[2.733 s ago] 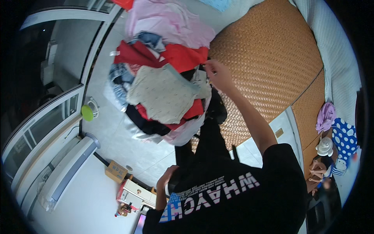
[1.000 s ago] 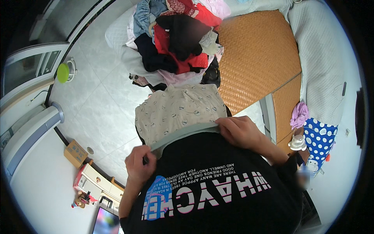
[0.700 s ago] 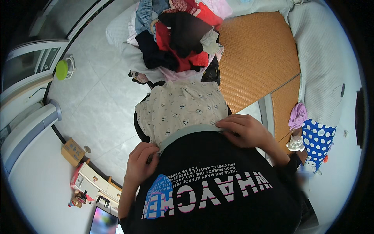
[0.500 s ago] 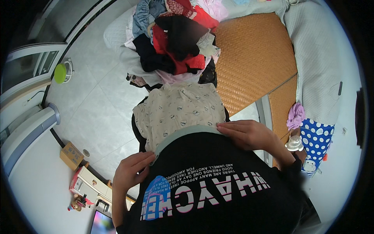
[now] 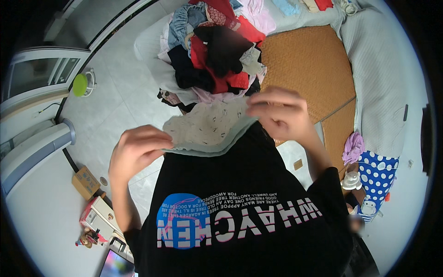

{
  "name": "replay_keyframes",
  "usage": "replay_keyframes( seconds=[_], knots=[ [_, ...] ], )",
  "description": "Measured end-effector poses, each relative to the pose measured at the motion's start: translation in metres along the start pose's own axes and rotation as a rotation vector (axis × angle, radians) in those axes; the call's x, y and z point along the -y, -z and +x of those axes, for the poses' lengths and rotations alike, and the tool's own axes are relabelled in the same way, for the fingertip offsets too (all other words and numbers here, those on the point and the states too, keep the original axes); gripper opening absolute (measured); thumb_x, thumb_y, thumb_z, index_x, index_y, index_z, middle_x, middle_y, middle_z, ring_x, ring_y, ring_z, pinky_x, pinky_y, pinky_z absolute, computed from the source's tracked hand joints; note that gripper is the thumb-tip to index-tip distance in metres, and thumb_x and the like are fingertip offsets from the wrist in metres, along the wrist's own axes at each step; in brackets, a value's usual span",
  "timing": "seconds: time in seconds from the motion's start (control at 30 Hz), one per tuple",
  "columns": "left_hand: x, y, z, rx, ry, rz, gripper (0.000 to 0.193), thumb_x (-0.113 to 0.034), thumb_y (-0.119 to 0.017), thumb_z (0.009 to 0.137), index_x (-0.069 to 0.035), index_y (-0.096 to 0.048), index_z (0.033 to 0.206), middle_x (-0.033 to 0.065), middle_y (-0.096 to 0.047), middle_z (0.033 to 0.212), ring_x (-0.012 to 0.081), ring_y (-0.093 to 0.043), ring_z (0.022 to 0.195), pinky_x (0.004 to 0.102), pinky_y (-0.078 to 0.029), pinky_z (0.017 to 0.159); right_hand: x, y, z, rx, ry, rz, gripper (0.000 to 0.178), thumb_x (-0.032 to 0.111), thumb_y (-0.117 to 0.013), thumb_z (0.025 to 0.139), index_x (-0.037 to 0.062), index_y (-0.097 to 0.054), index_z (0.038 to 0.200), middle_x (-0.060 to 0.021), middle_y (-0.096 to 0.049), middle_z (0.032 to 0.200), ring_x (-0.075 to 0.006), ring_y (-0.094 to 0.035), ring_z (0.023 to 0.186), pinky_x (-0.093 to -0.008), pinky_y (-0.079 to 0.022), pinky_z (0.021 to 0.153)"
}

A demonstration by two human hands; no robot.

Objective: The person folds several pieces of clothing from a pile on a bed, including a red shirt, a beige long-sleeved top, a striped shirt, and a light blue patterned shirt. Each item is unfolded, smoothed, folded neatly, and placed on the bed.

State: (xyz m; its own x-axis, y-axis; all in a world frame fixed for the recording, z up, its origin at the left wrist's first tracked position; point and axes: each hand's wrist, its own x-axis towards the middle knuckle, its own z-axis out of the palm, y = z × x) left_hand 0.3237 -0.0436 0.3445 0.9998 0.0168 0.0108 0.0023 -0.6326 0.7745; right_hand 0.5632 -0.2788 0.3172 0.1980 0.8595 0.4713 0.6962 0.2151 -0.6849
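Note:
Both my hands hold up cream printed pants (image 5: 210, 122) by their pale mint waistband, in front of my black T-shirt. Thumb and fingers of my left hand (image 5: 140, 150) pinch the band's left end. At its right end, my right hand (image 5: 282, 113) grips the band, slightly blurred and higher than the left. Between the hands the band sags in a curve, and the printed cloth hangs beyond it. Whether the legs are long or short is hidden.
Ahead lies a heap of clothes (image 5: 217, 55) in red, black, denim and pink. A brown woven mat (image 5: 304, 69) covers the bed to the right. Further right are a purple cloth (image 5: 353, 147), a small white fan (image 5: 351, 180) and a blue polka-dot cloth (image 5: 376, 173). A green-topped stool (image 5: 80, 85) stands left.
Both hands have lifted the waistband up and away from my body, the right hand higher. The pants, earlier spread over my lap, now hang between my hands. The view has shifted slightly.

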Motion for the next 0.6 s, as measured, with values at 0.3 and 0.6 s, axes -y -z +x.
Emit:
replay_keyframes(
  seconds=[0.3,0.6],
  knots=[
    [0.067,0.051,-0.017,-0.161,0.308,-0.255,0.01,-0.003,-0.071,0.079,0.0,-0.067,0.087,0.0013,-0.064,0.078,0.009,-0.058,0.072,0.0222,-0.044,0.067,-0.059,0.052,0.008,0.346,-0.503,0.418,0.012,0.015,-0.073,0.081,0.0103,-0.074,0.092,-0.002,-0.07,0.083,-0.0095,-0.06,0.075,-0.0241,-0.048,0.066],
    [0.079,0.097,0.039,-0.424,0.402,-0.362,0.014,-0.013,-0.068,0.086,-0.003,-0.067,0.097,-0.0065,-0.058,0.075,0.0013,-0.048,0.068,0.0172,-0.036,0.062,-0.083,0.052,0.077,-0.034,-0.641,0.603,0.026,0.025,-0.055,0.096,0.0022,-0.065,0.105,-0.0027,-0.067,0.101,-0.009,-0.061,0.093,-0.0245,-0.047,0.087]
  ],
)
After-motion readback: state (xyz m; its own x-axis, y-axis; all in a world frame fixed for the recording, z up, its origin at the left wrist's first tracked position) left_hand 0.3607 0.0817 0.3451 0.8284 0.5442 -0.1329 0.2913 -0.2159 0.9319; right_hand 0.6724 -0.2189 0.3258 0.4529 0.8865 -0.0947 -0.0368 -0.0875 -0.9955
